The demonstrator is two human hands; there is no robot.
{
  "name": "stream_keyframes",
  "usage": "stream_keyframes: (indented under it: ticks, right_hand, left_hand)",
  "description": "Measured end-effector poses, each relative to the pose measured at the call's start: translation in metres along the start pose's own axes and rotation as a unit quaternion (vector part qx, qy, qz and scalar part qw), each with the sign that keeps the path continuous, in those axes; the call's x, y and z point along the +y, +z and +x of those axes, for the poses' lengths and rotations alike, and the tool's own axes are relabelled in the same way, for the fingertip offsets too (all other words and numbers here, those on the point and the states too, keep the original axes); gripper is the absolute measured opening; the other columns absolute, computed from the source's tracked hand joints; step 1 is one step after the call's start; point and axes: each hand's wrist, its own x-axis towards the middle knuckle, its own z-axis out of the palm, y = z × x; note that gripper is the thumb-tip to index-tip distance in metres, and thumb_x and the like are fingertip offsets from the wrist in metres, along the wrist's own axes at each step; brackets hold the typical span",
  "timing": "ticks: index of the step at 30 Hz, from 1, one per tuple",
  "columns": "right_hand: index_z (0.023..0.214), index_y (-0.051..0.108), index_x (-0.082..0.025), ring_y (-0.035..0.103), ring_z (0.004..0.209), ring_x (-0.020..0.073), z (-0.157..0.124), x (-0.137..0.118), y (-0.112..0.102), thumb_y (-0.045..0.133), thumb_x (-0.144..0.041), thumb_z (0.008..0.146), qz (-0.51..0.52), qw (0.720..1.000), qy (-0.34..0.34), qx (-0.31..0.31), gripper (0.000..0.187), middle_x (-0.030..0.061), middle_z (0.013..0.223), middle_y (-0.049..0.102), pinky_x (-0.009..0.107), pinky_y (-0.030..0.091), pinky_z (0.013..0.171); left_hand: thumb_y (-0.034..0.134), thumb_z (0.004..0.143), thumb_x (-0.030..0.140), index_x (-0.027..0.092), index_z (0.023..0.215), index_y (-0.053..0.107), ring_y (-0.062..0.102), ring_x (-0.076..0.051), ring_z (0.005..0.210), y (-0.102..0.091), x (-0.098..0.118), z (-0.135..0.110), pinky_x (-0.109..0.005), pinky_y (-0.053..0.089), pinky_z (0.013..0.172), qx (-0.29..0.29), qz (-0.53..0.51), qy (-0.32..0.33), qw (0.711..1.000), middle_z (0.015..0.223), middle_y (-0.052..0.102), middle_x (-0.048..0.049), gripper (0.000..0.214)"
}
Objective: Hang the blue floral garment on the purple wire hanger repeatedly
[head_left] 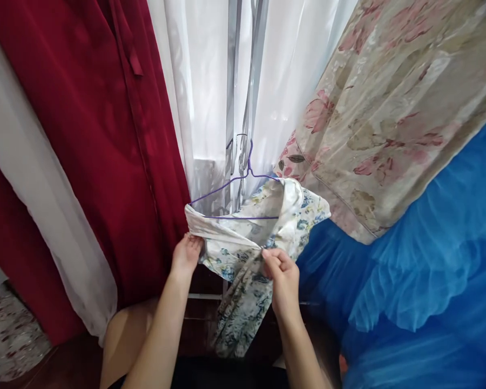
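A white garment (243, 254) with blue and yellow flowers hangs on a thin purple hanger (227, 185) in the middle of the head view. The hanger's hook points up, and its lower bar crosses the open neckline. My left hand (187, 252) grips the garment's left side, below the shoulder, with its fingertips partly hidden by the cloth. At the front, my right hand (282, 273) pinches the neckline edge between thumb and fingers. A long, darker-looking length of the same cloth hangs down between my forearms.
Dark red cloth (85, 135) hangs on the left beside white cloth (44, 216). White sheer fabric (206, 81) and grey straps (256, 65) hang behind the hanger. On the right are a beige floral cloth (372, 124) and ruffled blue tulle (421, 270).
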Motion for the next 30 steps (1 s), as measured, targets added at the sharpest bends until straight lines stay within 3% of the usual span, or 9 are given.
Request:
stream_keyframes:
  ticks: [5, 8, 11, 15, 19, 22, 25, 28, 30]
  right_hand:
    - [0.069, 0.052, -0.02, 0.031, 0.048, 0.0067, -0.027, 0.048, -0.056, 0.083, -0.043, 0.071, 0.137, 0.969, 0.082, 0.188, 0.039, -0.0104, 0.055, 0.032, 0.02, 0.03, 0.045]
    - [0.078, 0.057, -0.02, 0.043, 0.051, 0.0099, -0.027, 0.066, -0.081, 0.083, -0.042, 0.066, 0.108, 0.952, 0.107, 0.264, 0.037, -0.0071, 0.061, 0.045, 0.022, 0.037, 0.047]
    - [0.099, 0.064, -0.02, 0.061, 0.075, 0.0178, -0.024, 0.067, -0.087, 0.079, -0.049, 0.071, -0.002, 0.947, 0.038, 0.32, 0.043, 0.0026, 0.088, 0.065, 0.028, 0.049, 0.064]
    - [0.112, 0.072, -0.019, 0.057, 0.123, 0.0288, -0.031, 0.05, -0.072, 0.053, -0.071, 0.09, -0.094, 0.992, 0.015, 0.088, 0.06, 0.0115, 0.125, 0.067, 0.041, 0.045, 0.102]
    - [0.105, 0.075, -0.018, 0.06, 0.114, 0.0296, -0.044, 0.031, -0.055, 0.065, -0.068, 0.085, -0.07, 0.982, 0.124, -0.123, 0.055, 0.0106, 0.11, 0.072, 0.04, 0.045, 0.101]
    - [0.09, 0.074, -0.016, 0.063, 0.081, 0.0212, -0.048, 0.014, -0.052, 0.078, -0.054, 0.08, 0.0, 0.965, 0.161, -0.207, 0.04, 0.0059, 0.084, 0.07, 0.031, 0.05, 0.077]
    - [0.083, 0.071, -0.015, 0.056, 0.063, 0.0151, -0.043, -0.011, -0.06, 0.083, -0.047, 0.076, 0.055, 0.944, 0.203, -0.256, 0.035, 0.0029, 0.071, 0.064, 0.026, 0.045, 0.064]
    - [0.079, 0.068, -0.014, 0.049, 0.055, 0.012, -0.026, -0.043, -0.076, 0.083, -0.045, 0.074, 0.016, 0.921, 0.23, -0.315, 0.035, 0.0011, 0.064, 0.059, 0.024, 0.039, 0.055]
    - [0.075, 0.066, -0.014, 0.043, 0.053, 0.0098, -0.009, -0.065, -0.085, 0.083, -0.043, 0.075, -0.049, 0.918, 0.209, -0.333, 0.034, -0.0011, 0.061, 0.054, 0.022, 0.033, 0.051]
  left_hand:
    - [0.061, 0.091, 0.018, 0.015, 0.082, 0.061, 0.068, -0.017, 0.077, 0.008, -0.046, -0.058, -0.032, 0.056, 0.08, -0.036, -0.03, -0.074, 0.996, 0.084, 0.068, -0.0075, 0.009]
    - [0.078, 0.08, 0.032, 0.016, 0.09, 0.067, 0.068, -0.017, 0.087, 0.025, -0.047, -0.086, -0.03, 0.053, 0.085, -0.133, 0.005, -0.016, 0.991, 0.093, 0.071, -0.0062, 0.023]
    - [0.074, 0.086, 0.043, 0.017, 0.095, 0.068, 0.065, -0.018, 0.093, 0.045, -0.038, -0.116, -0.029, 0.049, 0.088, -0.238, 0.095, 0.05, 0.965, 0.097, 0.07, -0.0051, 0.028]
    - [0.058, 0.098, 0.041, 0.018, 0.096, 0.068, 0.062, -0.018, 0.09, 0.065, -0.033, -0.148, -0.028, 0.047, 0.084, -0.398, 0.28, 0.128, 0.864, 0.094, 0.067, -0.0045, 0.025]
    - [0.053, 0.1, 0.042, 0.019, 0.095, 0.067, 0.058, -0.021, 0.101, 0.065, -0.036, -0.154, -0.032, 0.044, 0.093, -0.453, 0.378, 0.194, 0.784, 0.107, 0.062, -0.0078, 0.028]
    - [0.043, 0.101, 0.056, 0.02, 0.114, 0.062, 0.057, -0.02, 0.099, 0.043, -0.034, -0.145, -0.031, 0.045, 0.09, -0.513, 0.396, 0.106, 0.755, 0.113, 0.06, -0.008, 0.042]
    - [0.038, 0.095, 0.074, 0.016, 0.105, 0.065, 0.056, -0.018, 0.082, 0.006, -0.03, -0.134, -0.028, 0.045, 0.075, -0.605, 0.433, -0.029, 0.668, 0.094, 0.063, -0.0049, 0.065]
    - [0.06, 0.083, 0.074, 0.015, 0.08, 0.068, 0.052, -0.015, 0.068, -0.031, -0.02, -0.114, -0.026, 0.04, 0.064, -0.595, 0.551, -0.02, 0.584, 0.073, 0.06, -0.0004, 0.06]
    - [0.068, 0.081, 0.067, 0.015, 0.07, 0.068, 0.052, -0.014, 0.064, -0.05, -0.002, -0.092, -0.026, 0.04, 0.067, -0.554, 0.604, 0.039, 0.571, 0.066, 0.058, 0.0011, 0.053]
